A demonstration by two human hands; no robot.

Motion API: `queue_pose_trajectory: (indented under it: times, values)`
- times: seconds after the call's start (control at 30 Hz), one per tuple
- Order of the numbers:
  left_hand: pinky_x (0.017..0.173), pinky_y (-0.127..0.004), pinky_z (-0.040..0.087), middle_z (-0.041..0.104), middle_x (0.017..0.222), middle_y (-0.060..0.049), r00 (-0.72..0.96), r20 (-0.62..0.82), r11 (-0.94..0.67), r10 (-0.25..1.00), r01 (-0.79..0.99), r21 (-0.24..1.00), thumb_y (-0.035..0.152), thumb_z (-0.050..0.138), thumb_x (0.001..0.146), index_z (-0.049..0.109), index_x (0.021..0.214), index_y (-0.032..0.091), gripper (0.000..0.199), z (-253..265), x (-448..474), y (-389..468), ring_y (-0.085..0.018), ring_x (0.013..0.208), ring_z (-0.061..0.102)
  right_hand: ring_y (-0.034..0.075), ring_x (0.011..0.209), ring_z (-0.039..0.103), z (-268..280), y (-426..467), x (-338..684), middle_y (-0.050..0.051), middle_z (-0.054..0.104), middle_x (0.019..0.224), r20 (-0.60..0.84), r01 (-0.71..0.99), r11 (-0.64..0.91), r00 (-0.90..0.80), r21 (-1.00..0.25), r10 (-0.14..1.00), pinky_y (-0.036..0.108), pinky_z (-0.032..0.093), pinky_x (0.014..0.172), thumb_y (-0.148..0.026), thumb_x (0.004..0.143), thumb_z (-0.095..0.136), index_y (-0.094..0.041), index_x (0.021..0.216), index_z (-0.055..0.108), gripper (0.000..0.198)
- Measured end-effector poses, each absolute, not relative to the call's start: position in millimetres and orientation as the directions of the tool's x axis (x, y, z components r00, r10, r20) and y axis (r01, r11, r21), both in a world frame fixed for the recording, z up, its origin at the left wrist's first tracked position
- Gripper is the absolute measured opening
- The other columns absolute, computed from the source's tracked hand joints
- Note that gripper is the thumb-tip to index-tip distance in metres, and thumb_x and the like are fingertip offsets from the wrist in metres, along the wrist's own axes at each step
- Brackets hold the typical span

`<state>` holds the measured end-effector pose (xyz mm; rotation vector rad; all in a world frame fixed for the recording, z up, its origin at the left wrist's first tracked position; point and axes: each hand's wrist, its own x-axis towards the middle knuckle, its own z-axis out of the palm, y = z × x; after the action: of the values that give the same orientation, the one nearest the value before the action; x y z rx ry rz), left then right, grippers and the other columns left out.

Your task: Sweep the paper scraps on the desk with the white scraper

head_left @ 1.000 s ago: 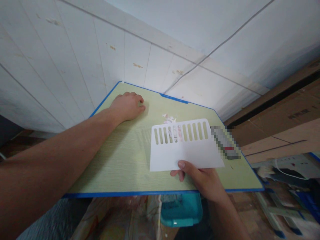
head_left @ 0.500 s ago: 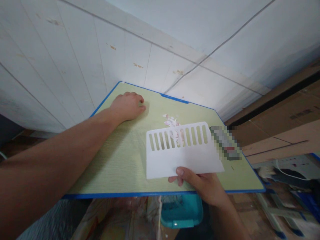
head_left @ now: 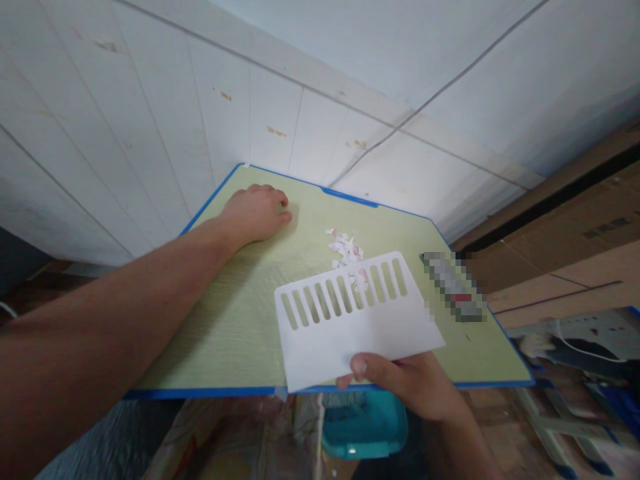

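Note:
My right hand (head_left: 420, 383) grips a thin white slotted plastic panel (head_left: 320, 347) by its near edge, thumb on top and fingers underneath. The panel is tilted, and a row of long slots runs along its far side. Through some slots I see a small pile of whitish-pink torn scraps (head_left: 345, 252) on the green tabletop (head_left: 240, 320). My left hand (head_left: 257, 212) rests on the table's far left part with its fingers loosely bent and the thumb apart from them. It is empty as far as I can see.
A pixelated flat object (head_left: 455, 287) lies at the table's right side. Below the front edge is a teal plastic container (head_left: 367, 427). A white panelled wall (head_left: 280, 113) with a grey cable stands behind, and cardboard boxes (head_left: 575, 233) are at the right.
The white slotted panel has turned counter-clockwise, its left end coming down toward the table's front edge, in my right hand. My left hand has stayed put.

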<state>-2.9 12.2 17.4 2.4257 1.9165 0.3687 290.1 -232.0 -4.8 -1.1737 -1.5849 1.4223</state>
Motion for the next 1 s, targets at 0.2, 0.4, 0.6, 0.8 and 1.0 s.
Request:
queue_pose_trajectory:
  times: [0.2,0.4,0.6,0.8,1.0]
  values:
    - [0.130,-0.048,0.053,0.077,0.169,-0.012,0.219,0.175,-0.245,0.960,0.958,0.150,0.052,0.052,0.112,0.083,0.156,0.025,0.060,15.7,-3.8,13.4,-0.038,0.159,0.066,0.028,0.078,0.087,-1.1,-231.1,285.4,0.008,0.091,0.081,0.021,0.201,0.074,-0.253,-0.977,0.967,0.038,0.075,0.076,-0.056,0.107,0.093,-0.024,0.081,0.091,0.041]
    - [0.132,-0.048,0.052,0.076,0.170,-0.014,0.216,0.156,-0.241,0.964,0.957,0.164,0.050,0.052,0.111,0.082,0.157,0.023,0.062,21.1,-2.9,8.3,-0.038,0.159,0.067,0.016,0.048,0.065,2.4,-209.4,278.1,-0.003,0.076,0.068,0.251,-0.047,0.314,0.497,-0.948,0.831,0.026,0.056,0.044,-0.032,0.088,0.093,-0.022,0.087,0.080,0.016]
    - [0.132,-0.050,0.052,0.075,0.172,-0.015,0.223,0.142,-0.243,0.964,0.959,0.146,0.050,0.046,0.110,0.081,0.158,0.021,0.066,24.0,-4.8,8.7,-0.039,0.160,0.066,0.020,0.052,0.070,-5.1,-205.9,303.2,-0.004,0.079,0.076,0.238,0.048,0.279,0.675,-0.959,0.698,0.032,0.058,0.048,-0.033,0.081,0.093,-0.026,0.097,0.075,0.026]
    - [0.130,-0.049,0.053,0.078,0.168,-0.015,0.236,0.155,-0.258,0.959,0.955,0.145,0.053,0.046,0.110,0.082,0.156,0.023,0.065,19.6,-8.4,15.7,-0.038,0.158,0.068,0.028,0.060,0.077,-10.4,-204.2,316.3,0.009,0.086,0.075,0.140,0.167,0.065,0.491,-0.984,0.860,0.042,0.066,0.058,-0.057,0.099,0.091,-0.024,0.087,0.082,0.036]
    - [0.130,-0.050,0.053,0.076,0.171,-0.016,0.240,0.146,-0.261,0.960,0.954,0.146,0.053,0.044,0.110,0.081,0.158,0.022,0.068,19.7,-8.9,15.2,-0.039,0.159,0.068,0.026,0.060,0.077,3.7,-168.9,299.7,0.011,0.087,0.075,0.166,0.223,0.099,0.309,-0.970,0.936,0.038,0.063,0.057,-0.057,0.097,0.089,-0.023,0.078,0.084,0.040]
